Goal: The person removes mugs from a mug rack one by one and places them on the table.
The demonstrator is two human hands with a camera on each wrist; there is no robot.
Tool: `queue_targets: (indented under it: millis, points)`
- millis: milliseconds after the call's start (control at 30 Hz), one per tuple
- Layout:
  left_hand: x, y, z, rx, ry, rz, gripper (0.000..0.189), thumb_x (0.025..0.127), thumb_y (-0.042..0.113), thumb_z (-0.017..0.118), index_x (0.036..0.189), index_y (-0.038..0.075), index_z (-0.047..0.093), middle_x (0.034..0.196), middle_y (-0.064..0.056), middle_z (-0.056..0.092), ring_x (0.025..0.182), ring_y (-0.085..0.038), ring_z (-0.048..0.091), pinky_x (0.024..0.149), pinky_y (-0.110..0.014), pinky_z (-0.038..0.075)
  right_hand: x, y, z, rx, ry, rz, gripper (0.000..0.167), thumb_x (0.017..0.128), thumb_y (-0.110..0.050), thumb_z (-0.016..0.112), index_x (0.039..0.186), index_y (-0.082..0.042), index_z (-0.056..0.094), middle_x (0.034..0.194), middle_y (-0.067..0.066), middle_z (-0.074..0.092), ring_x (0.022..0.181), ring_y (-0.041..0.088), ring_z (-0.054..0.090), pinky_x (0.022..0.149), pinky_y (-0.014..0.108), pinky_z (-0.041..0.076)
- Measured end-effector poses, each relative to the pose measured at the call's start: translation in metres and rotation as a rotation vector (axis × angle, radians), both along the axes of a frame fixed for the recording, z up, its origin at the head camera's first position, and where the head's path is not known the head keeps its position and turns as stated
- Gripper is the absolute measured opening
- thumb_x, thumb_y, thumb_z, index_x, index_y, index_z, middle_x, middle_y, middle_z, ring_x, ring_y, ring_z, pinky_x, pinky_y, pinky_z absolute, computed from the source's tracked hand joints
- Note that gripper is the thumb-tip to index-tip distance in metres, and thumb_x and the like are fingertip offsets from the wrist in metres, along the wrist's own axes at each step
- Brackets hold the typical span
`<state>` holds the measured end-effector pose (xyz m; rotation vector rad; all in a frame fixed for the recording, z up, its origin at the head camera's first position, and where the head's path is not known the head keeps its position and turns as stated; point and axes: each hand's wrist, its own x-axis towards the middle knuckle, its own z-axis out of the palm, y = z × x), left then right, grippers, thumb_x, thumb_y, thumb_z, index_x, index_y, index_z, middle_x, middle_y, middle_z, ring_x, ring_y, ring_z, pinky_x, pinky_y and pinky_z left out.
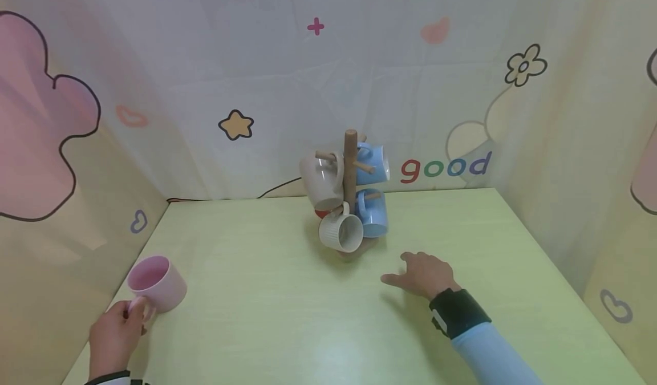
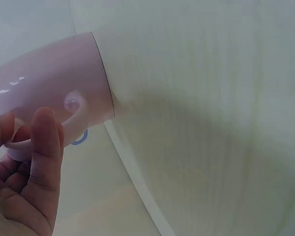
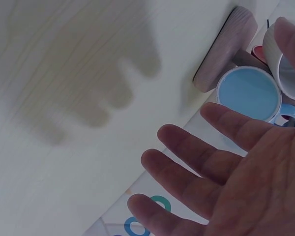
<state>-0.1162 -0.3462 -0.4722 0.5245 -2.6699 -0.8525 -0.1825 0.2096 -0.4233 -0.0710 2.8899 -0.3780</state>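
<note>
One pale-green counter (image 1: pixel 256 328) carries a wooden mug tree (image 1: pixel 351 145) hung with mugs (image 1: pixel 321 185), ahead and left of the right grip (image 1: pixel 425 275), which is spread loosely; the left grip (image 1: pixel 114 333) pinches a pink mug (image 1: pixel 171 288), just ahead, by its handle (image 2: pixel 77 125).

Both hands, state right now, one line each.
Left hand: holding the pink mug by its handle.
Right hand: open, fingers spread, holding nothing.
</note>
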Motion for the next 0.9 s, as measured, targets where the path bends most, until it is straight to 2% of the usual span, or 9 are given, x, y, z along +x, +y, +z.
queue_targets:
  millis: [233,633,733,833,900]
  points:
    - [0.0,0.002,0.002,0.015,-0.019,0.017,0.041,0.102,0.031,0.049,0.099,-0.008,0.062,0.072,-0.012,0.067,0.064,-0.025,0.063,0.056,-0.034,0.039,0.0,-0.002,0.002,0.002,0.008,0.01,0.085,0.082,-0.066,0.066,0.134,0.0,0.057,0.118,0.023,0.065,0.106,0.041,0.062,0.079,0.057,0.053]
    - [-0.002,0.0,0.005,0.04,-0.061,0.015,0.045,0.102,0.036,0.049,0.103,-0.008,0.06,0.074,-0.012,0.065,0.07,-0.028,0.06,0.056,-0.034,0.038,-0.002,-0.003,0.0,0.006,-0.001,0.01,0.086,0.082,-0.067,0.065,0.134,0.0,0.057,0.118,0.023,0.065,0.106,0.041,0.062,0.079,0.057,0.053]
    - [-0.004,0.001,0.006,0.046,-0.08,0.022,0.05,0.1,0.041,0.052,0.108,-0.008,0.06,0.083,-0.018,0.066,0.077,-0.032,0.059,0.06,-0.037,0.039,-0.002,-0.003,0.0,0.009,0.003,0.009,0.085,0.082,-0.067,0.066,0.134,0.0,0.057,0.117,0.022,0.065,0.105,0.04,0.062,0.079,0.056,0.053]
    - [-0.006,0.003,0.008,0.028,-0.086,0.04,0.058,0.098,0.044,0.053,0.12,-0.009,0.057,0.1,-0.028,0.063,0.089,-0.042,0.057,0.068,-0.047,0.043,-0.001,-0.003,0.001,0.008,0.01,0.011,0.085,0.082,-0.067,0.066,0.134,0.0,0.057,0.117,0.022,0.065,0.105,0.04,0.062,0.078,0.056,0.053]
    - [-0.005,0.006,0.011,0.015,-0.101,0.069,0.064,0.098,0.047,0.051,0.129,-0.01,0.052,0.114,-0.033,0.056,0.096,-0.049,0.054,0.072,-0.055,0.043,-0.001,-0.003,0.001,0.006,0.014,0.013,0.085,0.082,-0.067,0.066,0.134,0.0,0.057,0.117,0.022,0.065,0.105,0.04,0.062,0.078,0.056,0.053]
